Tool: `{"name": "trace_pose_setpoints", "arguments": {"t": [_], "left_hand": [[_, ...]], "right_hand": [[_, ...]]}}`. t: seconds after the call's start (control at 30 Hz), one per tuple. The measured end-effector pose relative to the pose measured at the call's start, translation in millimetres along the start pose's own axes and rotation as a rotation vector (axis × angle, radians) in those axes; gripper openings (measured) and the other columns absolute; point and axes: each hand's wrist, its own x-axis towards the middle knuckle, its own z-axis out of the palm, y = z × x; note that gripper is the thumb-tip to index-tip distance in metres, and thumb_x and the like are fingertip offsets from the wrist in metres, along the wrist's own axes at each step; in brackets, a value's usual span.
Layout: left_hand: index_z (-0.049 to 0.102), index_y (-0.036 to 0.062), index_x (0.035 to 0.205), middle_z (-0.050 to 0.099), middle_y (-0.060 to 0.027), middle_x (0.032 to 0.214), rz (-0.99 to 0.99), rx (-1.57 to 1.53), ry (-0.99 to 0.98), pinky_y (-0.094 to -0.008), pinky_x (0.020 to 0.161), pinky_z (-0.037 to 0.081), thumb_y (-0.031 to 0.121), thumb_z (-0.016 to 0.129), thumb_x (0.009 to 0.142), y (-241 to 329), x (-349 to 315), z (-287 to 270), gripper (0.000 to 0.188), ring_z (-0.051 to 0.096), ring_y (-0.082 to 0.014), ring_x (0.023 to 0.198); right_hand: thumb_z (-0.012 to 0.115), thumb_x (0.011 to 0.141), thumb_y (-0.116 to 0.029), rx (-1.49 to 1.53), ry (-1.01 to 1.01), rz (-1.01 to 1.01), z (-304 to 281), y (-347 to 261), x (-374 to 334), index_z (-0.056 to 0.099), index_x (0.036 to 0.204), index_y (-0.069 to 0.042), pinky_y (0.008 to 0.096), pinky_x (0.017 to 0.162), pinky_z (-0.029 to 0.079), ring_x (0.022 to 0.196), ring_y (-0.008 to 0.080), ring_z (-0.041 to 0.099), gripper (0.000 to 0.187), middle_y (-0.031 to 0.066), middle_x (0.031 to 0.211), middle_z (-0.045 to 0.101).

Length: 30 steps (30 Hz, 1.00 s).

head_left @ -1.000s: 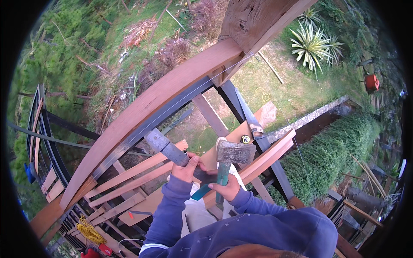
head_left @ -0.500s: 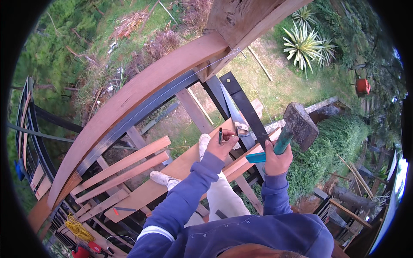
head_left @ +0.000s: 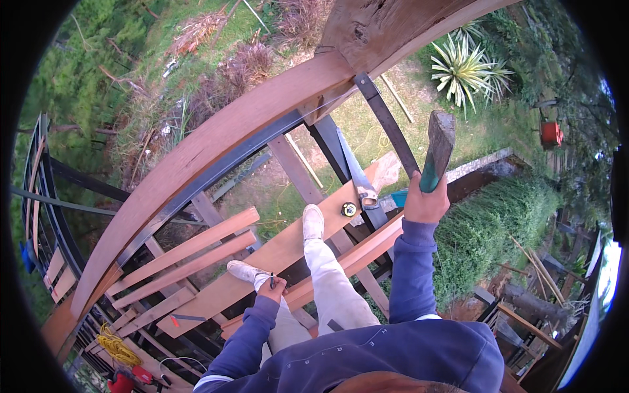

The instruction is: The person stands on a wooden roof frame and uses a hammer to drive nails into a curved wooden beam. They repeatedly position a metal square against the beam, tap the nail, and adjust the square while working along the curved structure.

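Observation:
My left hand (head_left: 270, 289), low at the left near my shoe, is closed with a dark pencil (head_left: 272, 280) sticking up from its fingers. My right hand (head_left: 426, 200) is raised at the right. It grips a hammer (head_left: 440, 134) by its green handle, with the worn grey head upward. The same hand holds what looks like a large try square (head_left: 386, 121); its dark blade reaches up toward the timber beam, and a teal part shows beside the fist. A tape measure (head_left: 348, 209) sits on a plank (head_left: 282, 255) between the hands. A handsaw (head_left: 357, 170) lies just beyond it.
A curved timber beam (head_left: 216, 144) meets a thick post (head_left: 367, 33) ahead. I stand on planks over dark metal framing with open gaps and grass below. Loose boards (head_left: 183, 252), a small orange-handled square (head_left: 187, 319) and yellow cord (head_left: 118, 346) lie at left.
My left hand has moved down and left with the pencil, uncovering the tape measure. My right hand has risen, turning the hammer head upright and bringing the square's blade closer to the beam.

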Motion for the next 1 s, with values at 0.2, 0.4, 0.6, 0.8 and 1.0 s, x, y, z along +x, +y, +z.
{"name": "trace_pose_setpoints", "arguments": {"t": [0.2,0.4,0.6,0.8,1.0], "left_hand": [[0.060,0.0030,0.089,0.062,-0.0041,0.068,-0.060,0.100,0.044,-0.0262,0.063,0.048,0.023,0.059,0.087,-7,-12,-14,0.020,0.060,-0.0118,0.063],[0.062,0.0041,0.087,0.062,-0.0032,0.068,-0.024,0.066,0.028,-0.0256,0.063,0.048,0.024,0.060,0.086,-4,-8,-10,0.019,0.059,-0.0111,0.062],[0.062,0.0034,0.087,0.062,-0.0032,0.068,-0.041,0.066,0.051,-0.0257,0.063,0.048,0.023,0.060,0.087,-5,-6,-11,0.019,0.059,-0.0108,0.062],[0.061,0.0028,0.088,0.063,-0.0046,0.069,-0.054,0.080,0.039,-0.0264,0.063,0.049,0.023,0.060,0.087,-6,-3,-17,0.020,0.060,-0.0118,0.062],[0.061,0.0027,0.088,0.063,-0.0049,0.069,-0.096,0.140,0.052,-0.0261,0.063,0.049,0.023,0.060,0.087,-2,-5,-20,0.020,0.060,-0.0123,0.062]], "right_hand": [[0.068,0.076,-0.018,-0.047,-0.010,-0.009,8,2,6,0.057,0.086,-0.001,0.0424,0.060,0.045,0.066,0.0393,0.059,0.022,0.0187,0.070,0.059],[0.068,0.076,-0.017,-0.069,0.033,-0.057,9,-2,4,0.056,0.085,-0.002,0.0427,0.059,0.045,0.065,0.0395,0.058,0.022,0.0186,0.070,0.058],[0.068,0.076,-0.017,-0.091,0.008,-0.053,10,1,5,0.055,0.083,-0.001,0.0441,0.058,0.044,0.066,0.0414,0.057,0.022,0.0196,0.068,0.057],[0.068,0.076,-0.017,-0.096,0.015,-0.036,13,-1,7,0.053,0.081,-0.001,0.0450,0.057,0.044,0.066,0.0420,0.057,0.023,0.0200,0.067,0.056],[0.068,0.076,-0.017,-0.105,0.019,-0.025,13,-4,7,0.053,0.082,-0.001,0.0451,0.058,0.044,0.066,0.0423,0.057,0.022,0.0199,0.067,0.056]]}}
